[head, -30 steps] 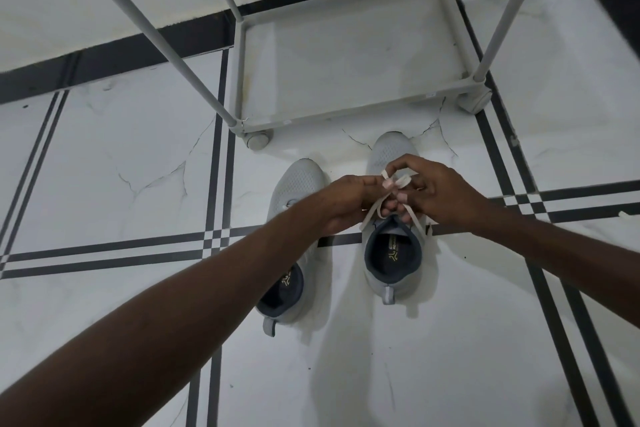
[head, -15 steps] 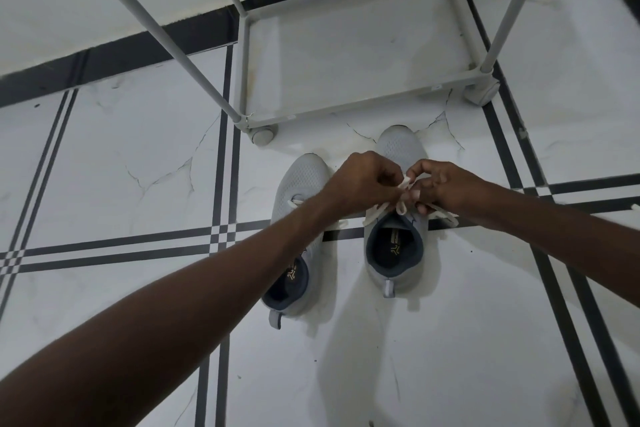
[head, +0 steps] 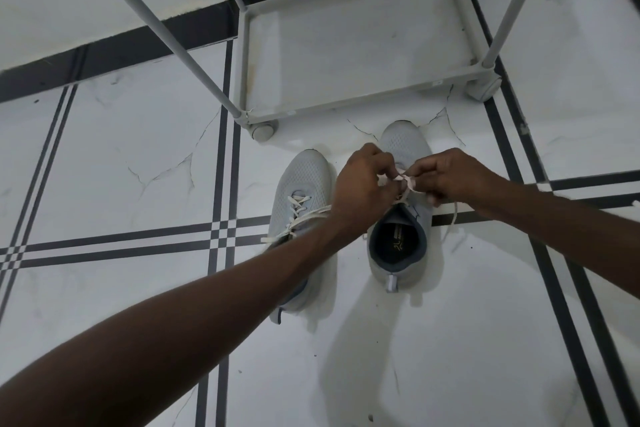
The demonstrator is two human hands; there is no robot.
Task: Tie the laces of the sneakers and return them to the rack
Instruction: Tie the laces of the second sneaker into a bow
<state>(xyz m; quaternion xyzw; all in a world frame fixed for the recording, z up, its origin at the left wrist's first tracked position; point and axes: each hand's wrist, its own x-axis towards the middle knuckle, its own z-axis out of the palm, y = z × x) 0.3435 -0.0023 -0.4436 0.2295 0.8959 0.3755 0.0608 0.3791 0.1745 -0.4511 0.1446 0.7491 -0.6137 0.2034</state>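
Two grey sneakers stand side by side on the floor, toes toward the rack. Over the right sneaker [head: 398, 253] my left hand [head: 363, 184] and my right hand [head: 446, 177] each pinch its pale lace [head: 405, 180], which is drawn up between the fingertips. A loose lace end hangs off to the right of that shoe. The left sneaker [head: 301, 184] lies under my left forearm, its laces loose and spilling over the side. The white rack [head: 346, 104] stands just beyond the shoes, its bottom shelf bare.
The floor is white marble tile with dark stripes and cracks near the rack. The rack's poles rise toward the camera, and its feet [head: 263, 130] rest close to the sneaker toes. A dark skirting band runs along the wall behind.
Both hands have shifted from the shoe's opening up over its tongue, and the lace is now pulled tighter between the fingertips. My left forearm now covers more of the left sneaker.
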